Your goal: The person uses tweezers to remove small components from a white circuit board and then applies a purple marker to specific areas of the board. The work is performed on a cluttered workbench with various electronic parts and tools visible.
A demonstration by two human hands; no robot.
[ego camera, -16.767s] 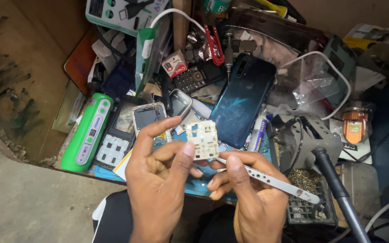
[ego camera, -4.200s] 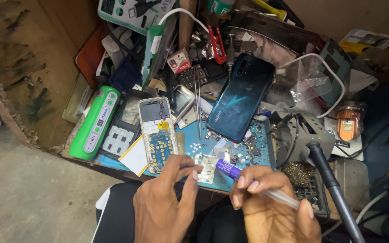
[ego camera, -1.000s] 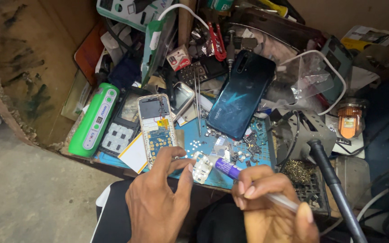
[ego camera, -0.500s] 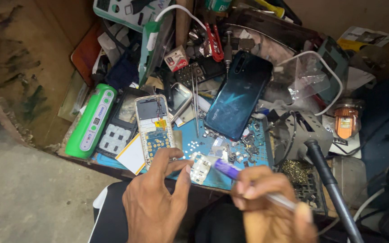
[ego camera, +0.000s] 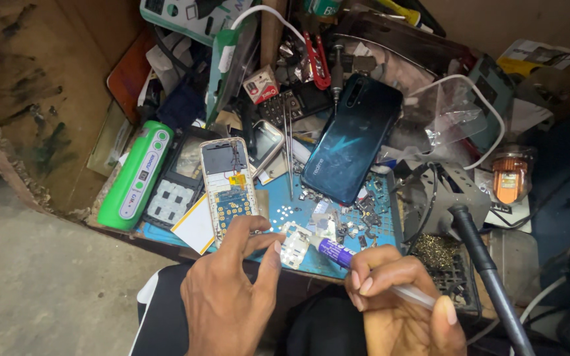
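Head view looks down on a cluttered surface (ego camera: pixel 67 86) of worn brown wood, with grey floor (ego camera: pixel 41 283) below its near edge. Largest among the clutter is a blue work mat (ego camera: pixel 338 264) strewn with tiny screws and metal bits. On its far right corner lies a dark teal smartphone (ego camera: pixel 351 146), back up and slanted. Left of the mat a green power bank (ego camera: pixel 135 177) lies at an angle, and just beside it rests a black phone housing with a white keypad sheet (ego camera: pixel 174 198). An opened keypad phone (ego camera: pixel 227 188), its circuit board bare, lies on the mat between that housing and the smartphone. A grey metal stand (ego camera: pixel 453 198) with a black-handled soldering iron (ego camera: pixel 489 277) crowds the right side, near an orange-capped jar (ego camera: pixel 509 178). A white cable (ego camera: pixel 476 99) loops over clear plastic wrapping behind. Red-handled cutters (ego camera: pixel 316 62) and thin tweezers (ego camera: pixel 289 155) lie further back.

The left hand (ego camera: pixel 229 296) reaches over the near edge, fingers spread; its thumb and forefinger press on a small white keypad membrane (ego camera: pixel 295 240) that lies on the mat just below the opened phone. Its grip is loose, pinning rather than clasping. The right hand (ego camera: pixel 397 306) has its grip closed round a slim pen-like tube with a purple band (ego camera: pixel 338 252), whose tip touches the membrane's right edge. The hands hide the mat's near rim.
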